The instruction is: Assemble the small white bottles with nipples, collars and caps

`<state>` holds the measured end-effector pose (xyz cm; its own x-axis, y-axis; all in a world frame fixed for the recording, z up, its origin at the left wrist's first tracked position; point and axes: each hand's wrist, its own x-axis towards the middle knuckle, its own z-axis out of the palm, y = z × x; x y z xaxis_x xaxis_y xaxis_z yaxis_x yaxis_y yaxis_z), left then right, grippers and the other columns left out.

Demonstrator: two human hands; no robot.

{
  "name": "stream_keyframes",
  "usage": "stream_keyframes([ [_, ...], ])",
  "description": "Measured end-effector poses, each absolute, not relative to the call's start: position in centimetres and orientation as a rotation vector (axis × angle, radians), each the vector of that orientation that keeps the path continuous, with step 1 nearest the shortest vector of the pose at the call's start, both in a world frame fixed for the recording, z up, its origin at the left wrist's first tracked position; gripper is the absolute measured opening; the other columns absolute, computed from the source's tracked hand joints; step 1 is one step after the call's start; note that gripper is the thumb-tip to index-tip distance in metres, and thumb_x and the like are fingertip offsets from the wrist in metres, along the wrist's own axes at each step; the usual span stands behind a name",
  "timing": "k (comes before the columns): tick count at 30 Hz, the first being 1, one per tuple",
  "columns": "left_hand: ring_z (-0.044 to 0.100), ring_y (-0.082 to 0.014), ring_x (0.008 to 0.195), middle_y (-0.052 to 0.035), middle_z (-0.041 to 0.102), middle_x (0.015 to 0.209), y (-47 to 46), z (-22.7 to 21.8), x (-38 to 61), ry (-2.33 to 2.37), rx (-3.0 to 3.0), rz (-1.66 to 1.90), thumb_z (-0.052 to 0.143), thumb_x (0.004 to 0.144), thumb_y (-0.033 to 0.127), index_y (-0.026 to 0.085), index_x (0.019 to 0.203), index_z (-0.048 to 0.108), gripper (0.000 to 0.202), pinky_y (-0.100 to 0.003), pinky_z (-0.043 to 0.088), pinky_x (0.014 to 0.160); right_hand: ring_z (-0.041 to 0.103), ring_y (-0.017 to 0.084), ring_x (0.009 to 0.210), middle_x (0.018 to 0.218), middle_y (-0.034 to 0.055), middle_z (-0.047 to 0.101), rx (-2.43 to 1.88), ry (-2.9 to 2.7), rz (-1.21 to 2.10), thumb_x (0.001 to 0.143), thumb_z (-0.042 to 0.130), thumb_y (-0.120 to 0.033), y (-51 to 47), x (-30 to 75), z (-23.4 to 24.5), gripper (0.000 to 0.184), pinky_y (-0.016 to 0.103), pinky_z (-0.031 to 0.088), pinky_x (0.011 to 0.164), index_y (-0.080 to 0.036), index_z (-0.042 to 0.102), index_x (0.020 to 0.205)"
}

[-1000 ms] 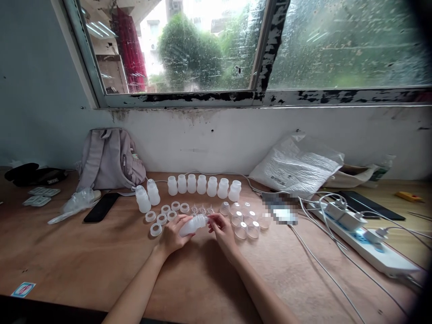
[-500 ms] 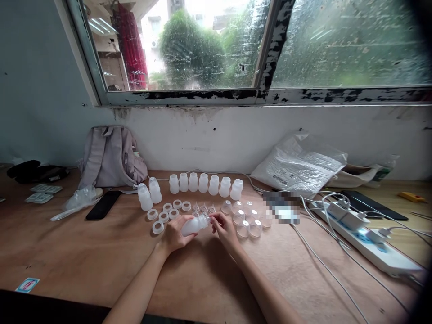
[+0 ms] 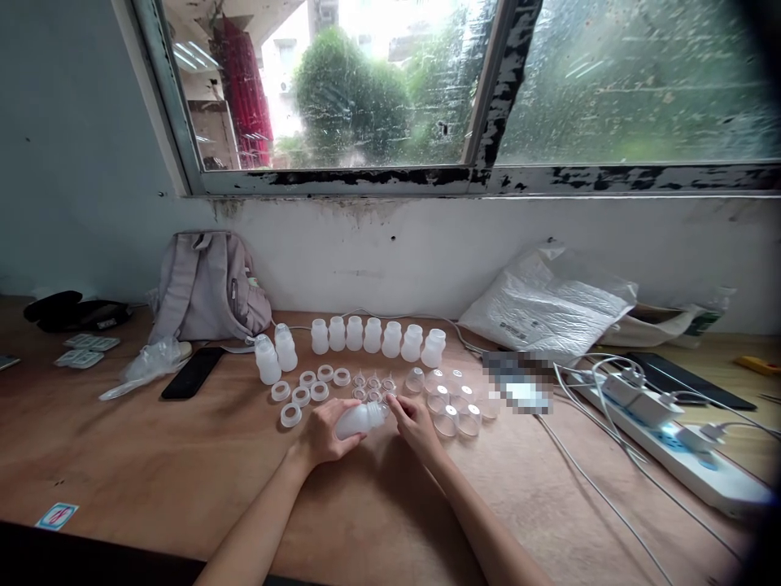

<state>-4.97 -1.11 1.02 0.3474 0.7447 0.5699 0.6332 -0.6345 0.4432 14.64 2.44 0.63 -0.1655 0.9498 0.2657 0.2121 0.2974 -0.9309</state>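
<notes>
My left hand point(image 3: 329, 427) is closed round a frosted baby bottle point(image 3: 355, 421), which lies tilted with its open neck toward the right. Close to that neck, the thumb and forefinger of my right hand point(image 3: 415, 425) are pinched together. A clear nipple shows right by those fingertips, but whether they hold it I cannot make out. Several clear bottle nipples point(image 3: 374, 381) stand just behind the bottle. White collar rings point(image 3: 319, 391) lie in a group to the left, and clear domed caps point(image 3: 447, 420) sit to the right.
Behind these stands a row of open frosted bottles point(image 3: 373, 334), with two nipple-topped bottles point(image 3: 267, 360) at its left. A black phone point(image 3: 192, 373), plastic bag point(image 3: 150, 360) and backpack point(image 3: 211, 285) are farther left. A power strip point(image 3: 671, 439) with cables lies right, below a silvery bag point(image 3: 552, 305).
The bottle in my left hand has come slightly lower and nearer me. My right fingertips now sit a little farther from its mouth. The whole view has shifted a little.
</notes>
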Motion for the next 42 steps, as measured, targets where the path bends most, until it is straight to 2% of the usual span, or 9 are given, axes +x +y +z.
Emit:
stream_keyframes([
  [6,0.057,-0.0202,0.091,-0.0053,0.06,0.101,-1.0,1.2,-5.0,1.28,2.408,1.136,0.06,0.068,0.033,0.022,0.11,0.048,0.045,-0.033,0.045,0.08,0.037,0.007,0.036,0.053,-0.0053,0.044,-0.992,-1.519,1.174,0.072,0.053,-0.051,2.2,14.7,1.3,0.033,0.021,0.028,0.036,-0.02,0.045,0.065],
  [15,0.055,-0.0208,0.094,-0.0063,0.06,0.103,-0.9,0.7,-5.0,1.223,2.36,1.138,0.061,0.067,0.032,0.021,0.11,0.049,0.045,-0.033,0.043,0.084,0.035,0.007,0.036,0.046,-0.0068,0.035,-1.056,-1.59,1.016,0.076,0.051,-0.045,2.5,14.8,0.2,0.035,0.021,0.027,0.037,-0.02,0.036,0.057],
  [18,0.056,-0.0209,0.091,-0.0065,0.06,0.102,-1.0,1.0,-4.7,1.206,2.217,1.141,0.061,0.068,0.034,0.02,0.108,0.051,0.044,-0.032,0.043,0.082,0.036,0.008,0.038,0.047,-0.0064,0.037,-1.036,-1.54,1.086,0.075,0.053,-0.045,2.2,14.8,0.8,0.033,0.021,0.029,0.039,-0.02,0.04,0.058],
  [21,0.057,-0.0191,0.083,-0.0059,0.061,0.092,-1.2,1.2,-4.1,1.127,1.937,1.133,0.057,0.073,0.038,0.017,0.103,0.053,0.037,-0.029,0.045,0.073,0.05,0.013,0.056,0.065,-0.0012,0.052,-0.875,-1.426,1.306,0.073,0.057,-0.044,1.5,14.7,2.0,0.024,0.025,0.041,0.052,-0.021,0.053,0.083],
  [24,0.059,-0.0171,0.07,-0.006,0.061,0.085,-1.2,0.9,-3.3,0.954,1.619,1.075,0.047,0.078,0.044,0.015,0.103,0.051,0.039,-0.026,0.045,0.06,0.054,0.019,0.082,0.088,0.0049,0.059,-0.717,-1.401,1.55,0.071,0.06,-0.043,0.9,14.7,3.1,0.039,0.032,0.042,0.073,-0.022,0.055,0.103],
  [27,0.057,-0.0152,0.061,-0.0063,0.061,0.083,-1.2,0.6,-2.7,0.881,1.465,1.038,0.044,0.079,0.047,0.014,0.105,0.05,0.043,-0.025,0.044,0.053,0.053,0.022,0.085,0.087,0.0066,0.061,-0.74,-1.402,1.577,0.069,0.061,-0.045,0.8,14.4,3.0,0.036,0.035,0.039,0.078,-0.019,0.061,0.094],
  [30,0.057,-0.0172,0.073,-0.0067,0.061,0.086,-1.2,0.8,-2.4,0.969,1.549,1.155,0.054,0.074,0.044,0.013,0.098,0.053,0.039,-0.025,0.044,0.063,0.053,0.02,0.077,0.076,0.0039,0.059,-0.863,-1.351,1.445,0.067,0.062,-0.046,0.9,13.9,2.5,0.031,0.033,0.041,0.074,-0.018,0.062,0.08],
  [36,0.057,-0.0161,0.068,-0.0056,0.061,0.081,-1.7,1.6,-2.4,0.947,1.556,1.118,0.047,0.078,0.046,0.013,0.1,0.051,0.04,-0.024,0.043,0.058,0.053,0.02,0.085,0.088,0.0048,0.06,-0.717,-1.278,1.601,0.071,0.061,-0.039,0.1,13.5,2.6,0.033,0.032,0.04,0.078,-0.02,0.059,0.097],
  [42,0.057,-0.0192,0.081,-0.0068,0.061,0.093,-1.9,1.4,-2.5,1.152,1.813,1.223,0.06,0.069,0.042,0.017,0.103,0.051,0.043,-0.029,0.044,0.071,0.053,0.019,0.074,0.076,0.0027,0.059,-0.944,-1.261,1.424,0.066,0.065,-0.042,0.3,13.0,2.0,0.026,0.029,0.041,0.067,-0.019,0.061,0.076],
])
